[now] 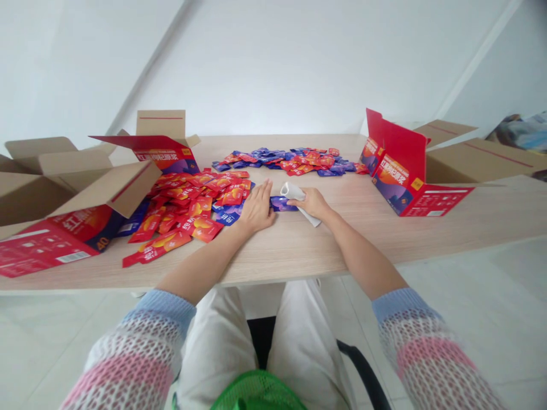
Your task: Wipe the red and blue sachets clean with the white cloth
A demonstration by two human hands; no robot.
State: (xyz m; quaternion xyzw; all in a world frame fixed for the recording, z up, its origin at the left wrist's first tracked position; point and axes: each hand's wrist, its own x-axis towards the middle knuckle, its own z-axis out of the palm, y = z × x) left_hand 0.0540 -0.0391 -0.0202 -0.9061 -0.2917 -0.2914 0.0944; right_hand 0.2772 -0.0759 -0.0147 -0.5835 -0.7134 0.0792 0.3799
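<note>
Head view: your left hand [256, 209] lies open and flat on the wooden tabletop [299, 250], fingertips just beside a blue sachet [282, 204]. Your right hand [311, 204] rests on a white rolled sheet [293, 192], its grip impossible to tell. Red sachets [200, 199] heap to the left.

A blue-and-purple sachet [282, 204] lies flat on the pale wooden worktop [367, 228], just left of a curled white cloth [292, 191], its far end rolled up.

Packing workroom, long table [325, 250], open cartons [474, 162]
</note>
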